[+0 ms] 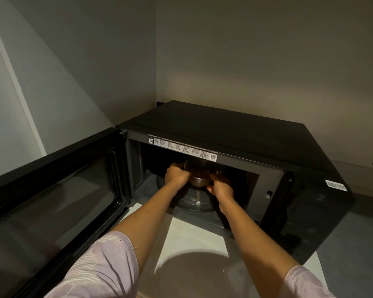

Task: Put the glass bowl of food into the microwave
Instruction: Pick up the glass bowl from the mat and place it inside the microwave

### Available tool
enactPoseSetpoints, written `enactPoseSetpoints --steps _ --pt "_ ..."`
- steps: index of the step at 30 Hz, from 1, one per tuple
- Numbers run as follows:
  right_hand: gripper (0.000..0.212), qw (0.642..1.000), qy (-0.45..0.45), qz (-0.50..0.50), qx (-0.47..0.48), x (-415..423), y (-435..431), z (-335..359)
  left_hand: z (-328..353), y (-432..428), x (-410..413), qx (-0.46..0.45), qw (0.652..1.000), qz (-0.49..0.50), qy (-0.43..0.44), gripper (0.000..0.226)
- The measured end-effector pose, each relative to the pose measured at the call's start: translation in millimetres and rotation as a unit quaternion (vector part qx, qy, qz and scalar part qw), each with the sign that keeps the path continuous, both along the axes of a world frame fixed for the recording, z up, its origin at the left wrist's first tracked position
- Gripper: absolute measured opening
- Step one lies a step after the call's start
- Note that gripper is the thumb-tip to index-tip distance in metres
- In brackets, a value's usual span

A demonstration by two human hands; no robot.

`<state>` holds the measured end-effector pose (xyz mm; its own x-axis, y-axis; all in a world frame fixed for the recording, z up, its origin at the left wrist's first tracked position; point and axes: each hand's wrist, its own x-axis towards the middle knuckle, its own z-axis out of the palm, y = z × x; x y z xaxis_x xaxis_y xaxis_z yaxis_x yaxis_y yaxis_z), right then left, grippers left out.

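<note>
Inside the cavity of the black microwave (235, 134), above the glass turntable (192, 201), sits the glass bowl of food (197, 176), gripped from both sides: left hand (177, 175) wrapped on its left wall, right hand (221, 189) on its right. Contents dark, not identifiable. Whether the bowl touches the turntable cannot be told. Judgement: keep it level, lower at centre, release only once seated. Door (52, 190) stands swung wide at left, clear of both forearms.

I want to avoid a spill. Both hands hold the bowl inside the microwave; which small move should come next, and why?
Probably lower the glass bowl straight down onto the turntable. The left hand and right hand grip its sides inside the microwave, seemingly above the plate.
</note>
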<state>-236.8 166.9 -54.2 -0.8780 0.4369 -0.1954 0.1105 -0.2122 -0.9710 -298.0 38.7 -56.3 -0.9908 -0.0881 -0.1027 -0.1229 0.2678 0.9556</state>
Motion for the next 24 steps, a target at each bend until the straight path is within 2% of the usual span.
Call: enactPoseSetpoints --steps 6,12,18,24 --pt "0.047 0.999 -0.012 0.03 0.006 -7.8 0.0 5.0 2.4 -2.8 -6.1 -0.038 0.999 -0.006 -0.008 0.052" --pt "0.048 0.999 -0.019 0.04 0.019 -12.8 -0.5 0.6 -1.7 -3.2 -10.4 -0.061 0.998 -0.013 -0.012 0.047" --pt "0.043 0.999 -0.029 0.036 -0.002 -16.0 -1.5 -3.9 -7.6 -4.0 -15.8 -0.054 0.998 -0.008 -0.008 0.053" --pt "0.036 0.994 -0.058 0.053 0.071 -11.2 -0.2 -4.3 -11.6 -7.3 -12.5 -0.057 0.998 -0.023 -0.012 0.044"
